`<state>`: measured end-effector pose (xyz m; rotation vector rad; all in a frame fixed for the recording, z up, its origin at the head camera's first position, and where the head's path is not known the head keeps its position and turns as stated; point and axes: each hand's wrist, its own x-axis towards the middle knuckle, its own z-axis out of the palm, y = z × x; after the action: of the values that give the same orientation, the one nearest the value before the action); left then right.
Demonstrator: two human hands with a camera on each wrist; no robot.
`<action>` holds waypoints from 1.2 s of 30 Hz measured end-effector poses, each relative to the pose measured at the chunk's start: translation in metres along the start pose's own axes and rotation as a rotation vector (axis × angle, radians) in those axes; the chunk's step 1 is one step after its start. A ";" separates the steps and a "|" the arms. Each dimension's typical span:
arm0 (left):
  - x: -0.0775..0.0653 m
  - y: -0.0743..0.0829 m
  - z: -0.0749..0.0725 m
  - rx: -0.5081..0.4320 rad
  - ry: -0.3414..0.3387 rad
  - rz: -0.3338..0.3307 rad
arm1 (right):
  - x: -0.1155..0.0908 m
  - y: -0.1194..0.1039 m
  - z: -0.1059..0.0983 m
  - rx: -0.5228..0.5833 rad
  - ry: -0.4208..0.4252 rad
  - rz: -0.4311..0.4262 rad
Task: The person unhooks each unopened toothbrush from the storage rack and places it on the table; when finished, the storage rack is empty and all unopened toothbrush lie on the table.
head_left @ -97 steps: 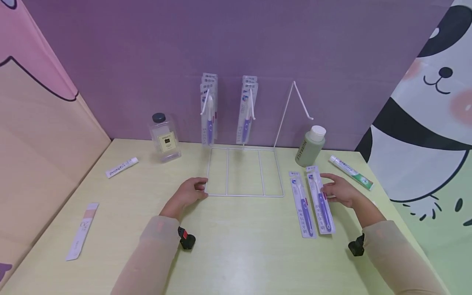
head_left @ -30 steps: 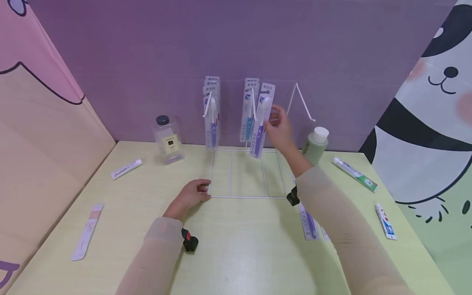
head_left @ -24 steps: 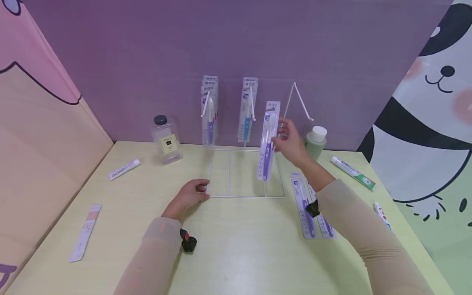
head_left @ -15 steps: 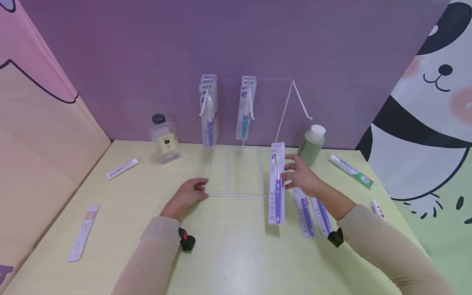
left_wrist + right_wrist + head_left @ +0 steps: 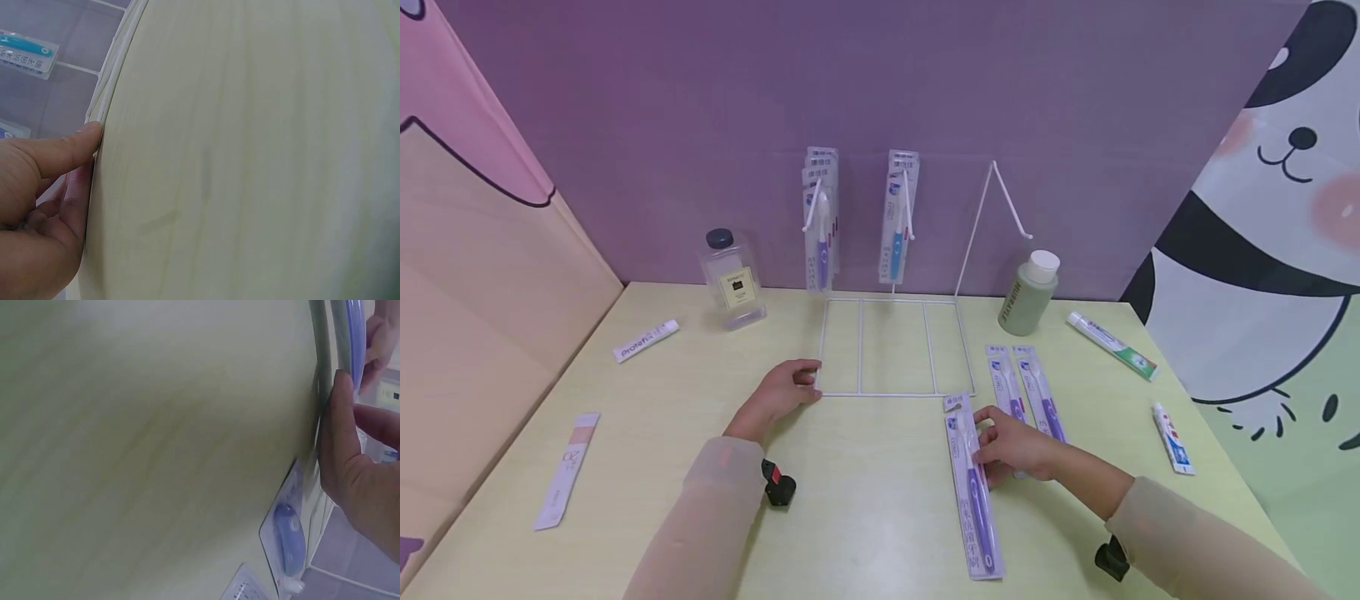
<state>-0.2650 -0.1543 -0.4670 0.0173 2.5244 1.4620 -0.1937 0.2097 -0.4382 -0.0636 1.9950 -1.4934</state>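
My left hand (image 5: 778, 393) pinches the front left corner of a white wire display rack (image 5: 898, 395); the left wrist view shows the thumb (image 5: 72, 150) on the wire. My right hand (image 5: 1018, 447) grips the edge of a packaged purple toothbrush (image 5: 973, 492) close over the table, right of centre. Two more packaged toothbrushes, one left (image 5: 1005, 379) and one right (image 5: 1040, 392), lie just behind that hand, partly covered by it. Packaged toothbrushes hang on the left hook (image 5: 822, 225) and on the middle hook (image 5: 898, 221), where a blue one is in front. The right hook (image 5: 1011, 200) is bare.
A clear bottle with a black cap (image 5: 732, 283) stands back left, a green bottle (image 5: 1028, 296) back right. Toothpaste tubes lie at left (image 5: 646, 340) and right (image 5: 1112, 346), a small tube (image 5: 1174, 439) nearer. A flat white packet (image 5: 567, 472) lies front left.
My right hand took the purple toothbrush away from the middle hook and brought it down and forward to the table's front, leaving a blue one foremost there. The left hand stayed on the rack.
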 end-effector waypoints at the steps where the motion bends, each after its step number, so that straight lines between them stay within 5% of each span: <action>1: 0.000 0.000 0.000 0.002 -0.001 0.001 | -0.001 0.002 0.002 -0.016 0.006 0.006; 8: -0.001 0.000 0.001 -0.027 0.000 -0.009 | -0.010 -0.003 0.006 -0.201 0.069 0.047; 15: -0.007 0.001 -0.001 -0.042 0.001 0.026 | 0.005 -0.045 -0.012 -0.382 0.120 0.067; 20: -0.001 -0.002 0.000 -0.046 0.016 0.008 | 0.039 -0.090 -0.025 -0.465 0.186 -0.069; 26: 0.001 -0.004 0.005 -0.021 0.025 0.004 | 0.084 -0.136 -0.032 -0.521 0.398 -0.384; 29: 0.001 -0.004 0.005 -0.016 0.027 -0.003 | 0.102 -0.158 -0.033 -0.449 0.521 -0.515; 36: 0.000 -0.002 0.002 -0.026 0.031 -0.027 | 0.132 -0.197 -0.031 -0.277 0.676 -0.615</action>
<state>-0.2640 -0.1536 -0.4693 -0.0441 2.5188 1.4962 -0.3786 0.1141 -0.3205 -0.3573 2.9132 -1.7413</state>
